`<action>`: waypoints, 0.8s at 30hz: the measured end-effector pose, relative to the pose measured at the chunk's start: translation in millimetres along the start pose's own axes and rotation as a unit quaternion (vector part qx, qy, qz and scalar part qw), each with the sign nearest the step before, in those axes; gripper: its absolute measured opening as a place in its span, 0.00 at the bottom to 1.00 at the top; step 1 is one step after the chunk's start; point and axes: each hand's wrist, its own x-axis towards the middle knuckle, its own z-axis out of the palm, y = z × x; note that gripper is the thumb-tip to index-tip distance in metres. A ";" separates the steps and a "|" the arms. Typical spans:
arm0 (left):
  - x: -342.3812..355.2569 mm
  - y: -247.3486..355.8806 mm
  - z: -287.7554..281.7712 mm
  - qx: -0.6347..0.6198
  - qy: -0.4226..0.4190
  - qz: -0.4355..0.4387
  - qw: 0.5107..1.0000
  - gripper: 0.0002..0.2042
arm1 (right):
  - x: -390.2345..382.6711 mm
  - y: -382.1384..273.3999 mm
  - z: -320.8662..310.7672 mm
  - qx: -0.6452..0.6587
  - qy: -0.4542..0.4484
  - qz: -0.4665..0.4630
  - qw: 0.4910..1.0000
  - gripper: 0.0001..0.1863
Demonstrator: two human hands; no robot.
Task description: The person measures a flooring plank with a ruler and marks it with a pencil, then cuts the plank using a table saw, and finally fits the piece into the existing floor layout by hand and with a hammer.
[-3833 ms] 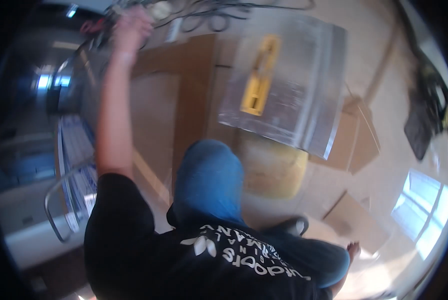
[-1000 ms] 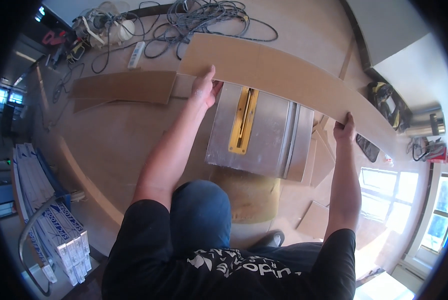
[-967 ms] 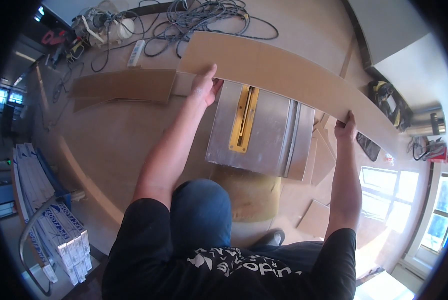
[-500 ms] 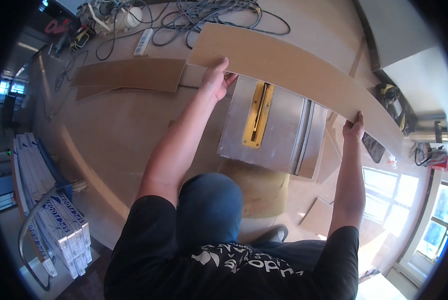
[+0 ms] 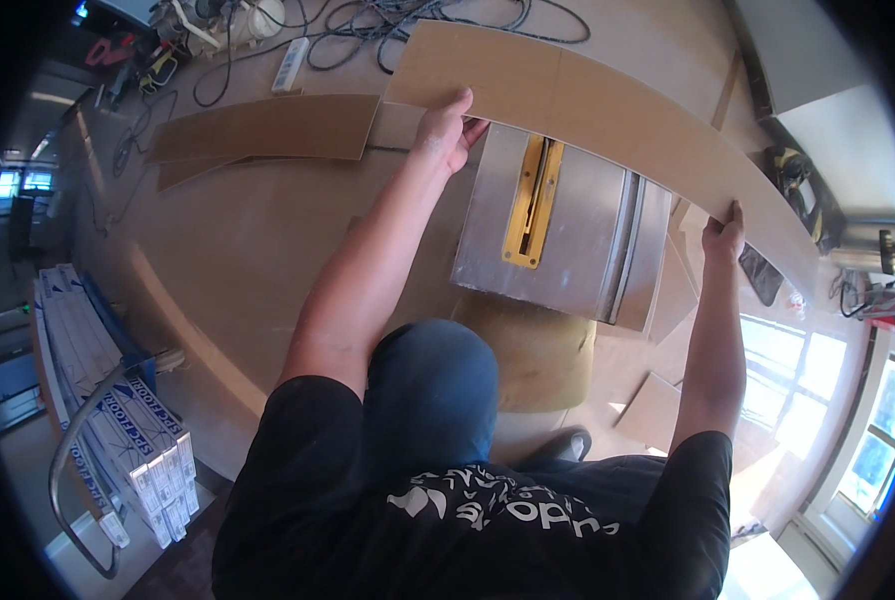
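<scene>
A long brown board point(image 5: 598, 100) stretches across the far side of a metal saw table point(image 5: 608, 230) with a yellow slotted insert point(image 5: 523, 235). My left hand point(image 5: 448, 133) grips the board's near edge toward its left end, thumb on top and fingers partly beneath. My right hand point(image 5: 725, 230) holds the same edge toward the right end, thumb on top. Below the saw table is a yellowish padded-looking object point(image 5: 528, 370), beside my knee.
Coiled cables point(image 5: 448, 25) and tools point(image 5: 223, 25) lie at the back. Boards point(image 5: 258, 130) lie left of the saw table, cut pieces point(image 5: 643, 410) to its right. Long packs point(image 5: 118, 420) are stacked at lower left. A dark yellow-marked tool point(image 5: 798, 190) sits by the right-hand wall.
Since 3.8 seconds ago both hands have come onto the long board, now above the saw table. Over the last second, hands, board and table have shifted up and right in view.
</scene>
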 end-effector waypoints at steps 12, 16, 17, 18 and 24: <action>0.2 -2.1 -2.7 -0.002 0.008 -0.003 1.000 0.13 | -0.2 -1.6 -2.9 0.000 0.007 -0.003 1.000 0.08; -2.8 -1.1 -4.2 -0.002 0.001 0.000 1.000 0.13 | -8.7 0.0 -0.6 -0.009 0.006 -0.005 1.000 0.10; -4.4 -1.5 -4.1 -0.004 0.004 0.002 1.000 0.13 | -11.0 0.1 -0.3 -0.009 0.007 -0.004 1.000 0.10; -6.2 -1.8 -4.3 -0.006 0.007 0.004 1.000 0.13 | -13.3 0.5 0.0 -0.010 0.012 -0.002 1.000 0.10; -8.4 -1.8 -6.2 0.001 0.005 -0.006 1.000 0.13 | -19.2 -4.0 -2.8 -0.010 0.012 -0.005 1.000 0.11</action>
